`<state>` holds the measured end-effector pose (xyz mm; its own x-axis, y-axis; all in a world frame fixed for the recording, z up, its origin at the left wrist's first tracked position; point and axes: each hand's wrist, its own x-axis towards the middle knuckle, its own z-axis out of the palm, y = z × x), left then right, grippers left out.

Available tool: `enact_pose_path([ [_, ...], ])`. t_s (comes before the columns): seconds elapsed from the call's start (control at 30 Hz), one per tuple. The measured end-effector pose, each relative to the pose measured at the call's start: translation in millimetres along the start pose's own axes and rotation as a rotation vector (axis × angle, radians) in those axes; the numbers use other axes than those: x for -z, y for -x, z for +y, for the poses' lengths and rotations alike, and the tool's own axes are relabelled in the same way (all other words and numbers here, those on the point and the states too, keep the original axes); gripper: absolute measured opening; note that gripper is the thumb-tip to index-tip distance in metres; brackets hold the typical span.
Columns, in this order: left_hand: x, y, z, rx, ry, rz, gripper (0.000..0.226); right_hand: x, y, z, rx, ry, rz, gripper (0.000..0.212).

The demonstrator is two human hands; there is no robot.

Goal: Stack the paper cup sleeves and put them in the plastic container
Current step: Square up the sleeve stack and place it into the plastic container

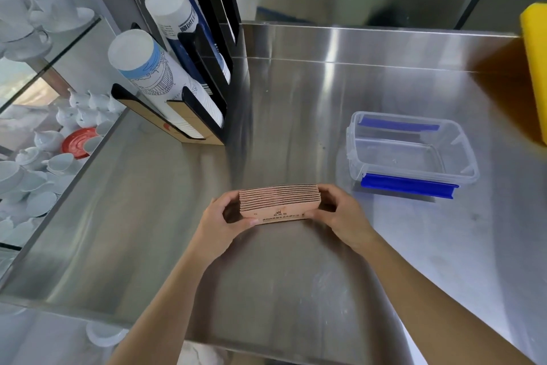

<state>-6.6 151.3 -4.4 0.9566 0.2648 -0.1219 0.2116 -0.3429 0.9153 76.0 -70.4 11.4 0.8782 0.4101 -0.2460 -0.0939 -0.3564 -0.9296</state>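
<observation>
I had my left hand [226, 218] and right hand [340, 210] clamped on the ends of the squared stack of sleeves [279, 202], the open plastic container [413, 151] at two o'clock, and judged an uneven squeeze could fan them loose.

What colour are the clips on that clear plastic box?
Blue. The head view shows the near clip and far clip on the plastic container.

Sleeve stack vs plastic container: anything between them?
Head view: only the right hand, gripping the sleeve stack, and bare steel counter lie before the plastic container.
</observation>
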Motion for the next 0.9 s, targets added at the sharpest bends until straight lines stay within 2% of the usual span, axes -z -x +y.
enact_pose_path([
  [0.23, 5.0, 1.7, 4.7, -0.055, -0.056, 0.025, 0.047, -0.4, 1.0, -3.7, -0.042, -0.179, 0.035, 0.043],
  [0.37, 4.9, 1.5, 7.7, -0.011, 0.117, -0.004, 0.043, -1.1, 2.9, -9.8, -0.076, -0.280, 0.078, 0.047],
  [0.5, 6.0, -0.3, 17.2, -0.013, 0.280, 0.078, 0.051, 6.5, 5.1, -23.4, -0.055, -0.348, 0.135, 0.049],
  [0.67, -0.8, -16.2, 57.9, -0.095, 0.372, 0.108, 0.044, 34.7, 7.5, -54.4, 0.027, -0.438, 0.228, 0.045],
  [0.9, -48.2, -58.8, 134.5, -0.128, 0.417, 0.139, 0.039, 99.6, 5.3, -79.0, 0.021, -0.501, 0.430, 0.040],
])
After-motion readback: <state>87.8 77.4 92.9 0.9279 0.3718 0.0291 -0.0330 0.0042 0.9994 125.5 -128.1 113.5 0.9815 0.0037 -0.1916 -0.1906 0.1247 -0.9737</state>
